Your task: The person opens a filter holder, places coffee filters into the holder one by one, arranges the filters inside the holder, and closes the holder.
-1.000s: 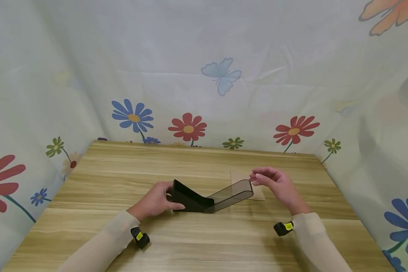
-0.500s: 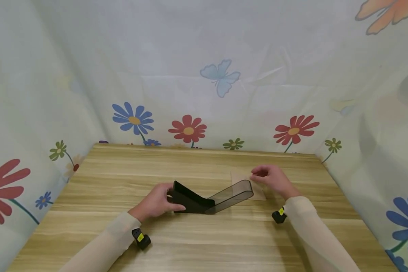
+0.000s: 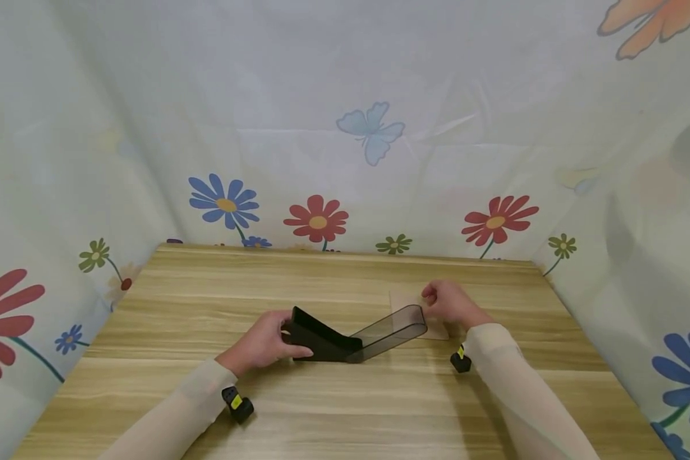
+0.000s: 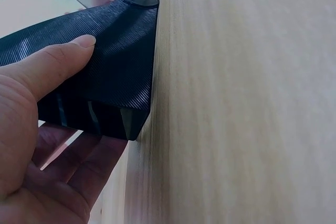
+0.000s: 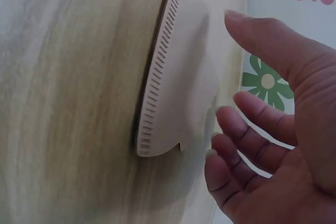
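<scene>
My left hand point(image 3: 264, 338) grips the rear end of a black coffee filter holder point(image 3: 321, 337) on the table. In the left wrist view the thumb point(image 4: 63, 59) lies on its ribbed side, with the other fingers under its end. The holder's clear smoky lid point(image 3: 393, 329) is swung up and out to the right. My right hand point(image 3: 451, 303) is beyond the lid's tip, fingers loosely bent and holding nothing. Beside it lies a stack of tan paper coffee filters point(image 5: 181, 72) with a crimped edge. In the head view the lid partly covers these filters.
The wooden table point(image 3: 345, 409) reaches back to a white curtain point(image 3: 264, 76) printed with flowers and a butterfly. The curtain also stands along the left and right sides. A small black camera sits on each wrist.
My right hand has moved slightly left and its fingers have drawn in, over the filters behind the lid. The left hand and the holder stay in place.
</scene>
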A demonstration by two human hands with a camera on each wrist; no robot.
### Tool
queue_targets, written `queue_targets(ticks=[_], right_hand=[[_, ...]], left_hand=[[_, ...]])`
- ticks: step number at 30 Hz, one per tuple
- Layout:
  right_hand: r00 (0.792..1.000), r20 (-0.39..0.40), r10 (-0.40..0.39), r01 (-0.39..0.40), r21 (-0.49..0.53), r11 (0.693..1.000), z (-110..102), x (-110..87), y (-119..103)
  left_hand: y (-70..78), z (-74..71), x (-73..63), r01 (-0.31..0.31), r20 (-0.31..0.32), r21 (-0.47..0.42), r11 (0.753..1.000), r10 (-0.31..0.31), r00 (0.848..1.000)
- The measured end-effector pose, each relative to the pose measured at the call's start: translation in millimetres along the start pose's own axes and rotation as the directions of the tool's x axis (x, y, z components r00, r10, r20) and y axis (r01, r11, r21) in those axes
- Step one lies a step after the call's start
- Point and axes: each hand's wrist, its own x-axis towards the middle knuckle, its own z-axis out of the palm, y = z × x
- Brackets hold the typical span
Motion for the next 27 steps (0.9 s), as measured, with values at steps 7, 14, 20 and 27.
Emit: queue_targets(ticks=[7, 14, 20, 27], right_hand=[[0.996, 0.058, 0.061, -0.058, -0.043, 0.997, 4.1, -2.4, -6.6], [0.988, 0.07, 0.136, -0.131, -0.067, 0.989, 4.3, -3.1, -14.1], [0.986, 0.061, 0.154, -0.152, -0.041, 0.988, 3.4, -3.3, -15.2], [0.989, 0.056, 0.14, -0.139, -0.021, 0.99, 0.8, -3.0, -13.8]], left_hand=[[1.8, 0.7, -0.8, -0.007, 0.014, -0.011, 1.0, 0.008, 1.0], [0.5, 0.1, -1.0, -0.005, 0.014, -0.006, 1.0, 0.005, 1.0], [0.9, -0.7, -0.9, -0.004, 0.013, 0.004, 1.0, 0.004, 1.0], [1.4, -0.6, 0.1, 0.0, 0.011, 0.007, 1.0, 0.0, 1.0]])
